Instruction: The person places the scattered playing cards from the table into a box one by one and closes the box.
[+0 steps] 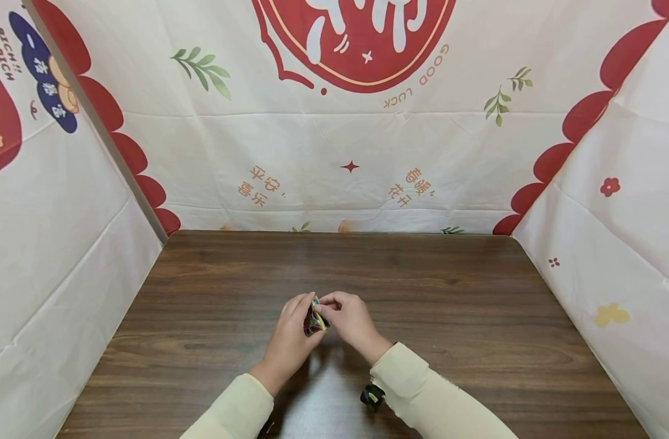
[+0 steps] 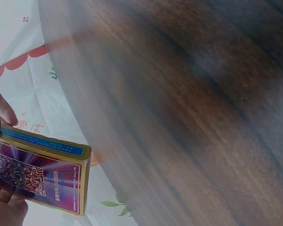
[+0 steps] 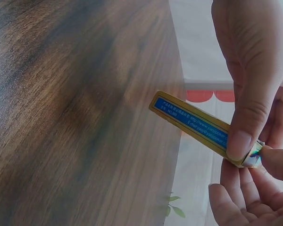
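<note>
A small card box [image 1: 315,321] with yellow edges is between the two hands above the table. My left hand [image 1: 289,336] grips it by its sides; in the right wrist view the left thumb [image 3: 239,143] lies along its narrow blue side. My right hand [image 1: 350,316] pinches at the upper end of the box, where a shiny, iridescent bit [image 3: 253,159] shows between the fingertips. In the left wrist view the purple face of the box [image 2: 66,188] carries a patterned square and white lettering. Fingers partly cover its upper end.
Underneath is a dark brown wood-grain table [image 1: 449,292]. A printed white cloth [image 1: 312,146] with red scalloped borders hangs behind it, with white cloth at both sides. Beside the right sleeve [image 1: 417,384] is a small black device [image 1: 373,397].
</note>
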### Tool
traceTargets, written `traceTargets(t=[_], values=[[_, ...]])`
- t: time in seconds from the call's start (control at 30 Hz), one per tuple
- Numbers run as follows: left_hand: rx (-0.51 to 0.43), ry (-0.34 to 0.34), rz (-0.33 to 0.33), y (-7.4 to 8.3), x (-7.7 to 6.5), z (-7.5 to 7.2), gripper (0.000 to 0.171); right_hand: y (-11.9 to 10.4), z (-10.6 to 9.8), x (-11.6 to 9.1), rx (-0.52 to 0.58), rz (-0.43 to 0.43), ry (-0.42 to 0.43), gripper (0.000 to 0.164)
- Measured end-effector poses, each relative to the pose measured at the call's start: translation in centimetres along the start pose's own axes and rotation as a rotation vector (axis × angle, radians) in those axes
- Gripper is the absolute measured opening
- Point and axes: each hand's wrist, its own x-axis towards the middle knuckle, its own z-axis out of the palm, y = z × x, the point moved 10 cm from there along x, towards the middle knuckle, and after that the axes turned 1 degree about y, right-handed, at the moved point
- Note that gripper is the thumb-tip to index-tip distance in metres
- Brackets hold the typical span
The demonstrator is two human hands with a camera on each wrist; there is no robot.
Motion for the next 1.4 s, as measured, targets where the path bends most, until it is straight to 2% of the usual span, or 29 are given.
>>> traceTargets(t=[0.2,0.53,0.83,1.17,1.4], values=[[0.006,-0.009,-0.015,0.0,0.1,0.2,0.065,0.2,0.0,0.1,0.009,0.019,0.002,0.017],[0.035,0.041,0.005,0.3,0.7,0.0,0.063,0.2,0.0,0.4,0.027,0.027,0.018,0.017],[0.075,-0.038,-0.028,-0.2,1.7,0.6,0.061,0.2,-0.3,0.9,0.042,0.027,0.021,0.017],[0.097,-0.054,-0.031,0.2,2.6,0.8,0.06,0.7,-0.7,1.5,0.068,0.041,0.014,0.018],[0.123,-0.073,-0.045,-0.2,3.1,1.0,0.059,1.2,-0.7,1.7,0.104,0.054,-0.006,0.024]])
